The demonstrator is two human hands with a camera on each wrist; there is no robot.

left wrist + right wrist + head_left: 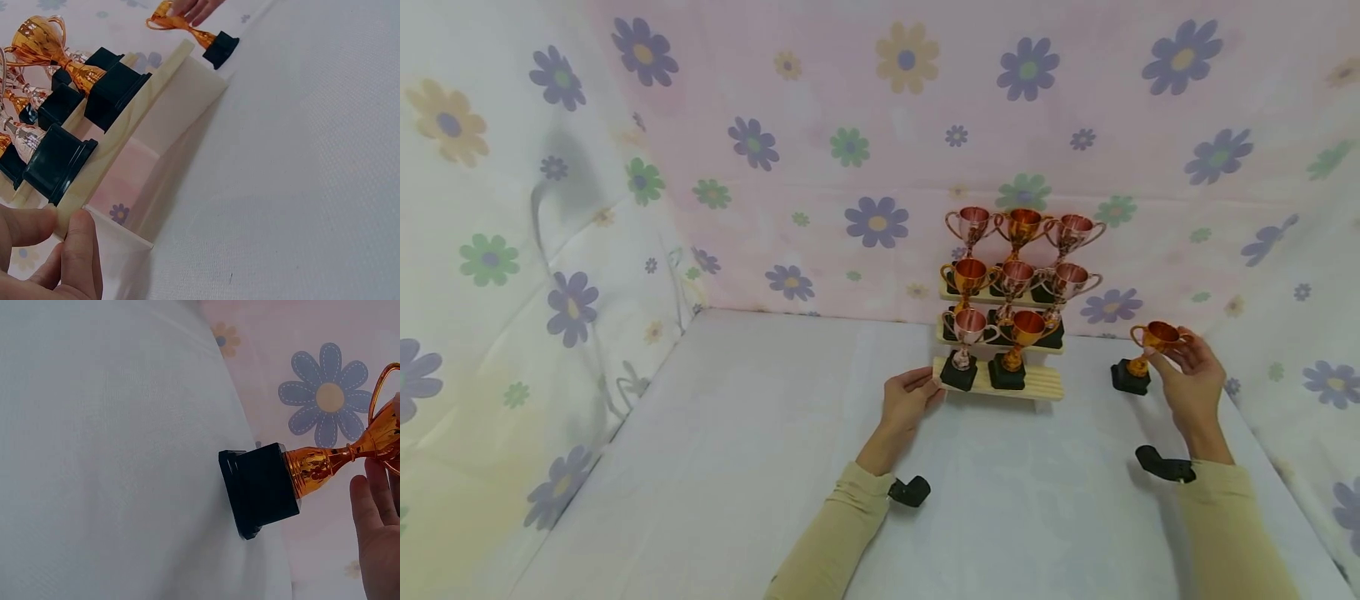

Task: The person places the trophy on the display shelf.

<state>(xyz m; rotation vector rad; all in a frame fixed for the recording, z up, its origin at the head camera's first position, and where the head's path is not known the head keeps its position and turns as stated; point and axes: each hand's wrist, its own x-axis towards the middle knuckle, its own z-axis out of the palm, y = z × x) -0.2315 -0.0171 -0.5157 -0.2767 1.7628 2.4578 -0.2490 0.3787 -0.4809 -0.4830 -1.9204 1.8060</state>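
My right hand (1191, 379) holds a small gold trophy cup (319, 465) by its stem and bowl, right of the shelf. The cup is upright, and its black base (1131, 377) is close over the white tabletop. With thumb and fingers my left hand (53, 253) pinches the left front corner of a stepped wooden shelf (1043, 383). On its lowest step stand a pink-toned trophy (967, 327) and a gold trophy (1026, 331). The right end of that step carries no trophy. More pink-toned and gold trophies fill the two steps behind, partly hidden by the front ones.
A white cloth tabletop (760, 433) spreads to the left and front. Flower-printed fabric (820, 167) hangs as a wall close behind the shelf, and further fabric (1315, 333) stands at the right side. Black wrist-worn cameras (1165, 464) stick out near both cuffs.
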